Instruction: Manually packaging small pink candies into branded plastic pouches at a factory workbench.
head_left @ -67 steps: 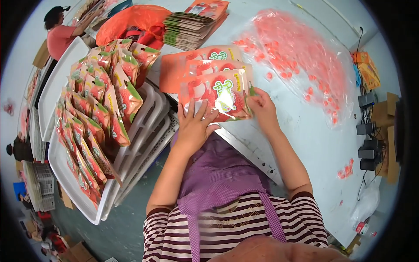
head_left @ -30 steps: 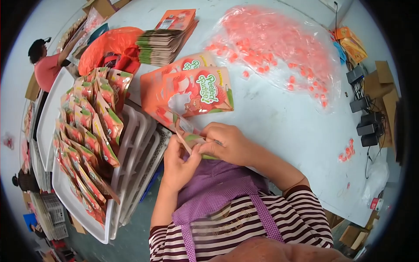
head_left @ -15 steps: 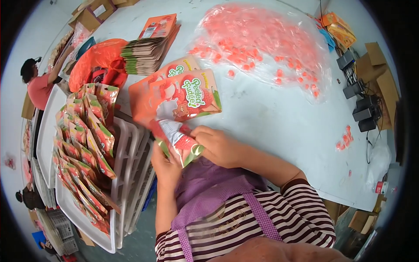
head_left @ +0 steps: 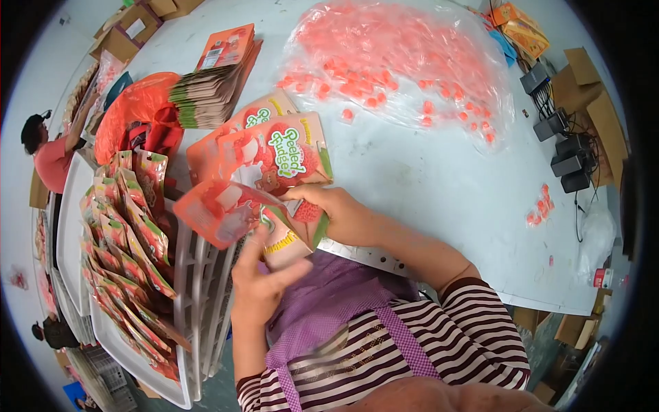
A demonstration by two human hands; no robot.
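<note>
A coral-and-peach printed pouch (head_left: 223, 209) with green corners is bent in front of me, above the table's near edge. My right hand (head_left: 333, 211) is closed on its right side. My left hand (head_left: 257, 281) is just below the pouch, with fingers spread apart; one fingertip is at the pouch's lower face, and whether it touches I cannot tell. Just beyond, two similar flat pouches (head_left: 274, 154) overlap on the table. Farther back stands a thick stack of flat pouches (head_left: 206, 96), one lying face-down on it.
At left, a white tray (head_left: 141, 384) full of filled pouches (head_left: 127, 254) tops a stack of trays. A large clear bag of pink wrapped sweets (head_left: 398, 62) covers the table's far side, with loose sweets (head_left: 540, 206) at right. Black adapters (head_left: 575, 163) and a carton edge the table. Another person (head_left: 51, 154) works at far left.
The pouch has turned and swung out to the left, its printed face now showing. My left hand has loosened and spread its fingers, while my right hand keeps its hold.
</note>
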